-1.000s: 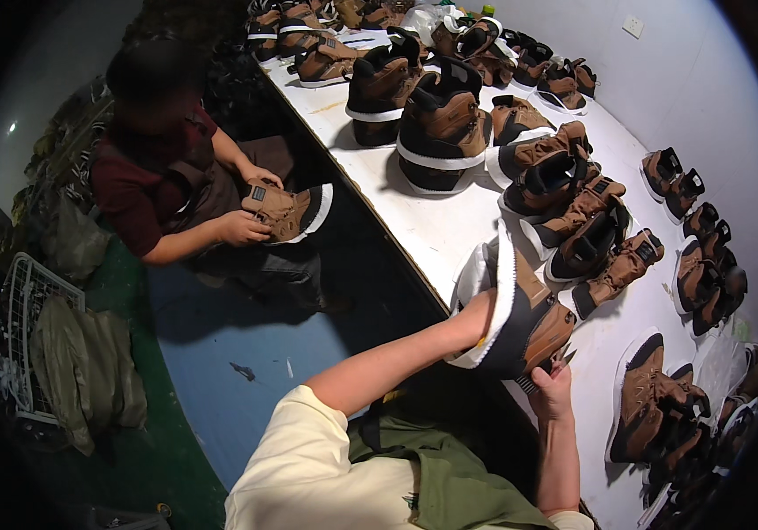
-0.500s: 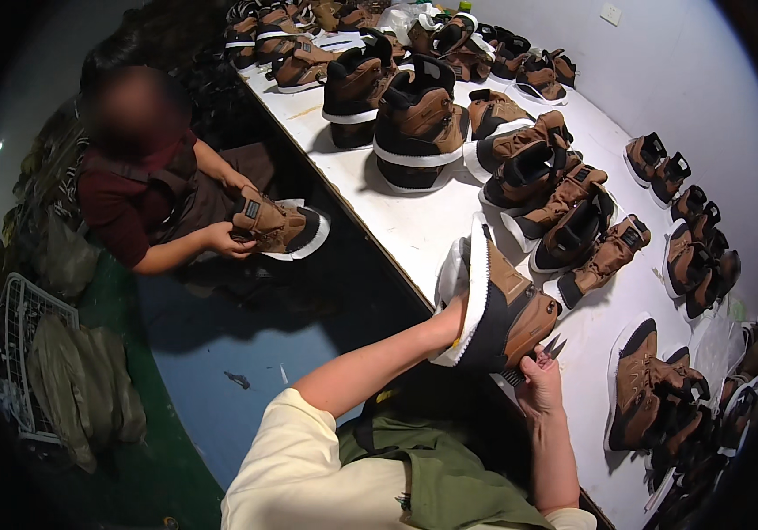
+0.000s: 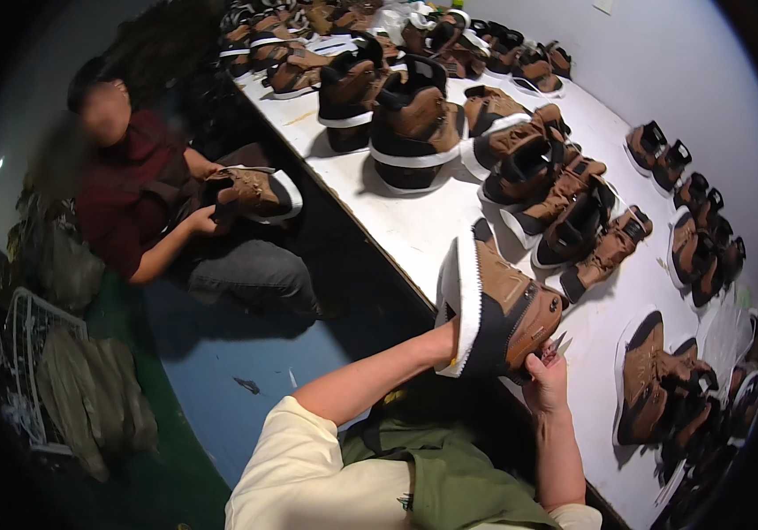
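I hold a brown boot [image 3: 507, 305] with a white sole on its side above the near edge of the white table [image 3: 414, 234]. My left hand [image 3: 443, 340] grips it at the sole side and is mostly hidden behind the sole. My right hand [image 3: 545, 382] sits under the boot's dark toe, closed on small metal snips [image 3: 559, 343] whose tips touch the boot's upper.
Many brown boots [image 3: 414, 124] stand and lie over the table, singly and in pairs, up to the white wall. At the left a seated person in a dark red shirt holds another brown boot [image 3: 253, 190] in both hands. Green bundles and a wire rack [image 3: 34, 353] stand on the floor.
The boot stays in my hands and has tipped slightly, sole now facing left. The seated person has raised and turned their boot.
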Demonstrator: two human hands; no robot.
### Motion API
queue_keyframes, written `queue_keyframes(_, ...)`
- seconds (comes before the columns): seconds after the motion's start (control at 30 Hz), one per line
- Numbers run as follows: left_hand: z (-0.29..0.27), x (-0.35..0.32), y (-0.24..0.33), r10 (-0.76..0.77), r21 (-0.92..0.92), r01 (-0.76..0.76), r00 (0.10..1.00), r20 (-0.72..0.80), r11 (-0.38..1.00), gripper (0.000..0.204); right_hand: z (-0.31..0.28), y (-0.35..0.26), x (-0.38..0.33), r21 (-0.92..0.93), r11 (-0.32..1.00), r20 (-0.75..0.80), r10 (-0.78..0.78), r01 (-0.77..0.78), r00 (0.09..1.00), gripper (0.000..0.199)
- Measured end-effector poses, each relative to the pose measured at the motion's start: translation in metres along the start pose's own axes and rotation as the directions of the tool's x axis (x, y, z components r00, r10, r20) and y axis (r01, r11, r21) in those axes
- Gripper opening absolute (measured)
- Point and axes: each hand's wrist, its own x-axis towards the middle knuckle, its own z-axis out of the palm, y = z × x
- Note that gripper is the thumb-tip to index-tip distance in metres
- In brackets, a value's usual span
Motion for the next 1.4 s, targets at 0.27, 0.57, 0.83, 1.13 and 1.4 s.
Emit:
queue_keyframes(0.27, -0.028, -0.001, 0.025, -0.145, 0.079, 0.134, 0.978, 0.149, 0.988, 0.066, 0.022, -0.024, 0.000, -0.312, 0.946, 0.028, 0.100, -0.086, 0.995, 0.028)
queue_keyframes(0.57, -0.016, 0.008, 0.061, -0.059, 0.070, 0.062, 0.997, -0.045, 0.996, 0.057, 0.019, -0.037, 0.002, -0.441, 0.893, 0.225, 0.013, 0.090, 0.974, 0.027)
queue_keyframes(0.83, -0.007, -0.005, 0.051, -0.139, -0.034, 0.139, 0.990, 0.006, 0.990, 0.064, 0.024, -0.031, -0.010, -0.146, 0.989, 0.086, 0.034, -0.021, 0.996, 0.031)
queue_keyframes(1.13, -0.017, 0.006, 0.053, -0.374, -0.618, 0.338, 0.924, 0.077, 0.710, 0.069, 0.016, -0.034, -0.016, -0.263, 0.964, 0.287, 0.102, -0.024, 0.952, 0.022)
queue_keyframes(1.4, -0.024, 0.010, 0.062, -0.418, -0.776, 0.367, 0.896, 0.148, 0.513, 0.073, 0.016, -0.036, -0.022, -0.372, 0.928, 0.275, 0.145, -0.034, 0.950, 0.028)
